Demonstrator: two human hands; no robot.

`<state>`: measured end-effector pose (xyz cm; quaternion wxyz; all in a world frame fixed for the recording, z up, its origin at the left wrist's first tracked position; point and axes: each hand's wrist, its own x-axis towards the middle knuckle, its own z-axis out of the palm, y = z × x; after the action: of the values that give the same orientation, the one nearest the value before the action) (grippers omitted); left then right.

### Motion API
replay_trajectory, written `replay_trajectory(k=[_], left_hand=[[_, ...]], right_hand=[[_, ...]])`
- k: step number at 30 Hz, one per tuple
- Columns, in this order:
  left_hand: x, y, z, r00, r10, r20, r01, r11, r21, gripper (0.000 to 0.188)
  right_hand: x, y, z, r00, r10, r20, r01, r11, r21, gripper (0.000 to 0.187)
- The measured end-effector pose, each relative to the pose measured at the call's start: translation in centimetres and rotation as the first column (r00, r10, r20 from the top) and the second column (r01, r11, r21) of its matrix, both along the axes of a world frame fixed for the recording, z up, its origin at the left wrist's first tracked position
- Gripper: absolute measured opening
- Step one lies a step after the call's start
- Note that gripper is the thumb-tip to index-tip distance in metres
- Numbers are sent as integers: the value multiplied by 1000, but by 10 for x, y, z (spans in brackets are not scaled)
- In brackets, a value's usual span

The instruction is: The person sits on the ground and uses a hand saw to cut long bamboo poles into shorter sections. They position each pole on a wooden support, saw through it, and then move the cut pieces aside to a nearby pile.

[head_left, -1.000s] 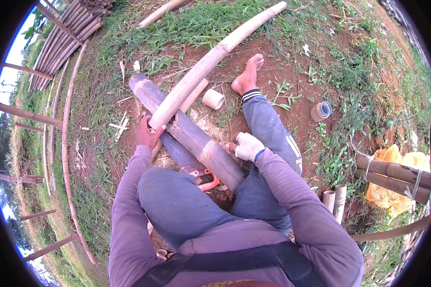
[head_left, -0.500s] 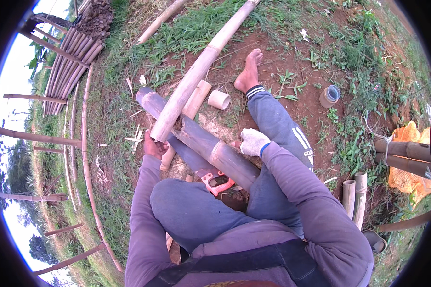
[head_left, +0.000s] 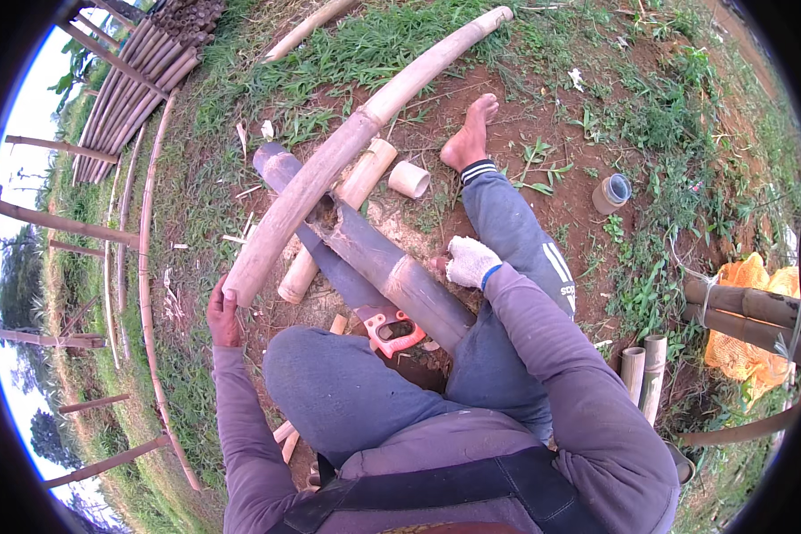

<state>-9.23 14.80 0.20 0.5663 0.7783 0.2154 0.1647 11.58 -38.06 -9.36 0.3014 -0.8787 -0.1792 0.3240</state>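
Observation:
Bare, my left hand [head_left: 223, 313] grips the near end of a long pale bamboo pole [head_left: 320, 173], which slants up and away to the right. The pole crosses above a thick dark bamboo log [head_left: 399, 271] with a notch cut in its upper side. Wearing a white knit glove, my right hand [head_left: 472, 262] is closed beside the log, in front of my right shin. A small reddish-brown bit shows at its left side; whether it is a fingertip or a held thing is unclear. A handsaw [head_left: 392, 334] with an orange handle lies along the log's left side.
Under the log lies a pale bamboo length [head_left: 365, 174], with a short cut ring [head_left: 408, 180] nearby. A jar [head_left: 611, 193] stands at right, near tied bamboo poles [head_left: 746, 301] and an orange net sack [head_left: 746, 360]. Bamboo poles [head_left: 142, 84] are stacked at far left.
My left hand has moved left and nearer to me, drawing the pale pole's near end with it. The gloved right hand stays almost in place. The view has shifted slightly.

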Motion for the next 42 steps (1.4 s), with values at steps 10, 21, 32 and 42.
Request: replay_trajectory(k=[10, 21, 32, 42], left_hand=[[-252, 66, 3, 848, 527, -44, -524, 826, -206, 70], [-23, -74, 2, 980, 167, -109, 33, 406, 913, 85], [81, -74, -85, 873, 119, -472, 211, 782, 586, 81], [-44, 5, -98, 918, 325, -226, -37, 640, 768, 77]], right_hand=[[-2, 13, -12, 993, 61, 104, -53, 996, -72, 61], [-8, 15, -19, 980, 118, 162, -76, 966, -245, 59], [-24, 40, 8, 978, 113, 172, -80, 978, -191, 43], [-21, 50, -11, 959, 150, 241, -69, 947, -314, 33]])
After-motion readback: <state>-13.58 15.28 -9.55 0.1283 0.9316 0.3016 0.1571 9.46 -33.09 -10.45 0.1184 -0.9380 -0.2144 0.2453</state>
